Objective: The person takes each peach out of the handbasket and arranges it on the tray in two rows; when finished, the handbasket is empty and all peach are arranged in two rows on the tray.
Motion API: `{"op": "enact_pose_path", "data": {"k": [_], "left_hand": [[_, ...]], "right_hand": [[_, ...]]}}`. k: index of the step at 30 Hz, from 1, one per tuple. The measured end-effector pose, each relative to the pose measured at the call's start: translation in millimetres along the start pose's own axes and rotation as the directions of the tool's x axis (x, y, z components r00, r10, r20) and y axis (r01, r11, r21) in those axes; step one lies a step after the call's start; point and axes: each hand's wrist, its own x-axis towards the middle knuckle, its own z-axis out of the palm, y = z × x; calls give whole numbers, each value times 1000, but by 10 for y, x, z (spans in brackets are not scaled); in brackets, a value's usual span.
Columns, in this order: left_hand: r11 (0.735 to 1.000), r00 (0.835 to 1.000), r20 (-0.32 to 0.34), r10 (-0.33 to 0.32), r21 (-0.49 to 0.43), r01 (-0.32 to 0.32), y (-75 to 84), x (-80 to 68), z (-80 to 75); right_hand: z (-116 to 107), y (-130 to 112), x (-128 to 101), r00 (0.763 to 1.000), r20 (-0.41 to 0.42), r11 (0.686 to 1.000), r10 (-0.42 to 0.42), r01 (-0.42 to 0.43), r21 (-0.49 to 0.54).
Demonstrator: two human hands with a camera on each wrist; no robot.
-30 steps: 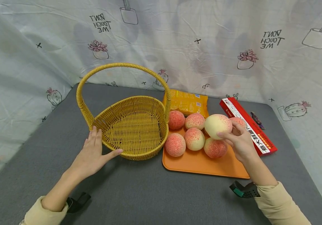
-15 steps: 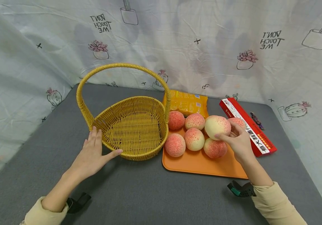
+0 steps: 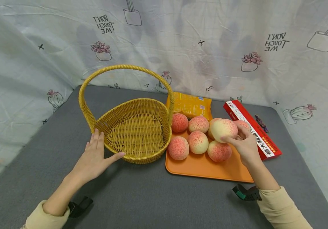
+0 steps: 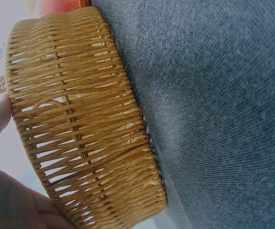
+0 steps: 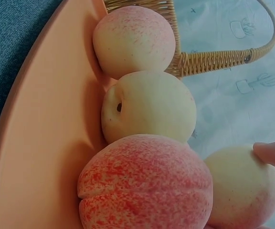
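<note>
In the head view, my right hand (image 3: 245,144) holds a pale yellow and pink peach (image 3: 224,131) between thumb and fingers, raised above the other peaches. Part of that peach (image 5: 245,186) and my thumb tip show in the right wrist view. Several more peaches (image 3: 198,142) lie in two rows on the orange tray (image 3: 204,167); one behind the held peach is mostly hidden. My left hand (image 3: 92,159) rests on the near left rim of the yellow wicker basket (image 3: 141,157), fingers straight and thumb spread along the rim. Nothing lies in the basket.
The basket's tall arched handle (image 3: 126,67) stands upright. An orange packet (image 3: 191,105) lies behind the tray. To the right are a long red and white box (image 3: 252,130) and a small dark wrapped item (image 3: 262,123). A printed curtain hangs behind the grey table (image 3: 152,197).
The held peach has shifted only slightly, and more of the peach behind it shows at its left. My left hand and the basket have stayed in place.
</note>
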Motion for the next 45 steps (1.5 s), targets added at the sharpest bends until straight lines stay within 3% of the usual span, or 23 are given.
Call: {"op": "enact_pose_path", "data": {"k": [6,19,23,34,41,45], "left_hand": [[1000,1000,3,-2,0,2,2,3,3],[1000,1000,8,-7,-15,7,5,3,6],[1000,1000,8,-4,-11,4,6,7,8],[1000,1000,2,2,-4,-2,8,10,11],[1000,1000,9,1,-7,-1,12,6,2],[1000,1000,15,-1,-9,2,11,7,-5]], "right_hand": [[-1,6,15,1000,5,1000,-7,8,-7],[-57,-31,-1,999,-17,993,-49,51,110],[-119,-25,4,996,-69,992,-59,66,105],[-449,120,-7,972,-234,998,29,-43,-54],[-591,273,-97,971,-226,974,77,-121,-190],[-608,352,-170,980,-194,931,45,-112,-349]]}}
